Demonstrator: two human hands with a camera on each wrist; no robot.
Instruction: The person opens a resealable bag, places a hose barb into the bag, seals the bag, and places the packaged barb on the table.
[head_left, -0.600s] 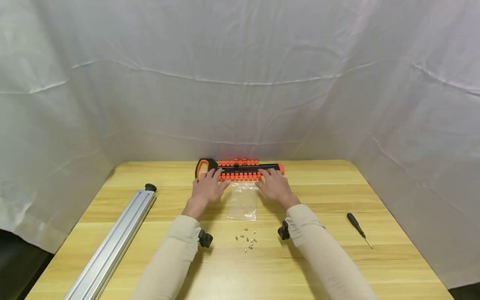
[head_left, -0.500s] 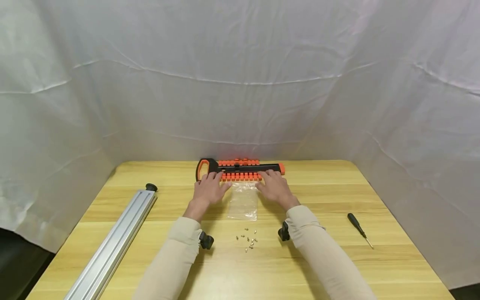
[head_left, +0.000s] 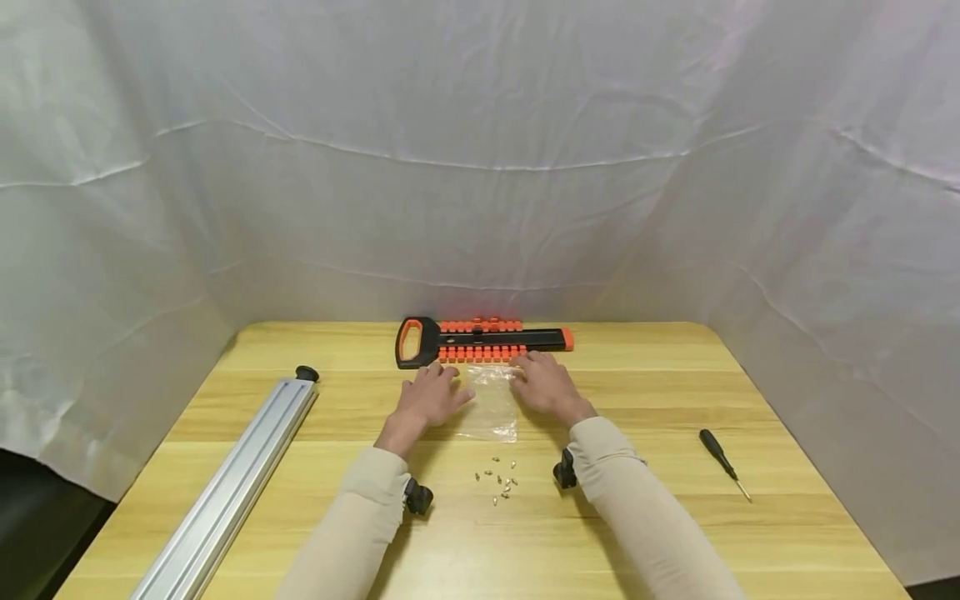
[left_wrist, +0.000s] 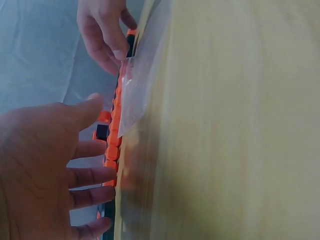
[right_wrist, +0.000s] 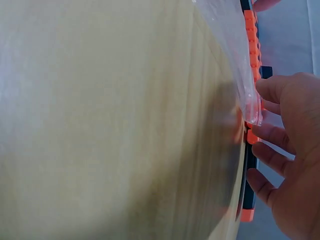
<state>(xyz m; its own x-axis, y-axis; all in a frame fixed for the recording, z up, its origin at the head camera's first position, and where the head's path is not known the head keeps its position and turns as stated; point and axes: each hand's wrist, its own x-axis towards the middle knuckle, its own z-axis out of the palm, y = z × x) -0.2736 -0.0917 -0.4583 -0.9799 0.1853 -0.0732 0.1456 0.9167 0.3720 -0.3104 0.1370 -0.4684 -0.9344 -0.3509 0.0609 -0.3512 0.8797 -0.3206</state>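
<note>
A clear plastic bag (head_left: 491, 404) lies flat on the table, below a black and orange tool (head_left: 543, 339) that has a loop handle and rows of orange blocks. Over the bag's left side is my left hand (head_left: 432, 397), its fingers spread and holding nothing, as the left wrist view shows. My right hand (head_left: 545, 385) is at the bag's upper right corner. In the right wrist view its thumb and fingers sit beside the bag's edge, relaxed and apart; whether they touch the plastic is hard to tell. Several small metal pieces (head_left: 507, 483) lie scattered nearer me.
A long grooved aluminium bar (head_left: 232, 479) with a black knob (head_left: 307, 373) lies along the left. On the right is a black-handled screwdriver (head_left: 717, 452). Grey-white curtains (head_left: 480, 217) close off the back and sides of the wooden table (head_left: 637, 367).
My left hand has come back toward me and slightly right, off the handle of the black and orange tool. The right hand has drawn back slightly. The bag lies where it was.
</note>
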